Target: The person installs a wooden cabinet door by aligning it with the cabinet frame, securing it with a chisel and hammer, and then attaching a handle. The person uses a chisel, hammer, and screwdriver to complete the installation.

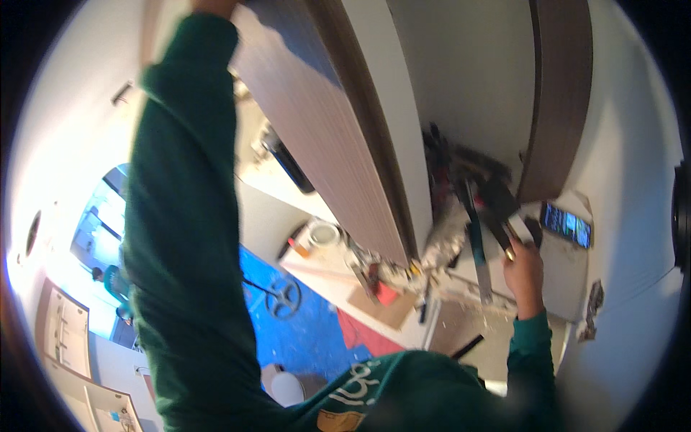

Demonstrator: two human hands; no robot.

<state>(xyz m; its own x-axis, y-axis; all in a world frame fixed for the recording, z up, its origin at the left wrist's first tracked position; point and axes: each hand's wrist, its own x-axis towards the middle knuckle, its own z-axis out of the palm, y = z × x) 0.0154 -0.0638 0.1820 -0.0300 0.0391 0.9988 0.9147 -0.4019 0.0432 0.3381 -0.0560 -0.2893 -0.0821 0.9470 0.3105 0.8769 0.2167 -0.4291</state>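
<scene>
My left arm in a green sleeve reaches up to the top edge. Only a bit of my left hand point(216, 6) shows there, beside the upper end of a wood-grain panel point(324, 137); its fingers are cut off from view. At the lower right, my right hand point(524, 273) is closed by a dark, broad-headed tool with a pale band point(520, 229). Blur hides the tool's exact kind. Just left of this hand lies a long tool with a teal handle point(476, 245). A lit phone point(566, 225) rests to the right, against the wall side.
More dark tools point(468, 165) crowd the cabinet's inner corner. Below the panel, a cluttered board point(381, 306) carries scraps, tools and a round white container point(323, 234). Blue sheeting point(288, 335) covers the floor, with a spoked wheel-shaped object point(286, 299) on it. A dark wood side panel point(558, 101) stands at right.
</scene>
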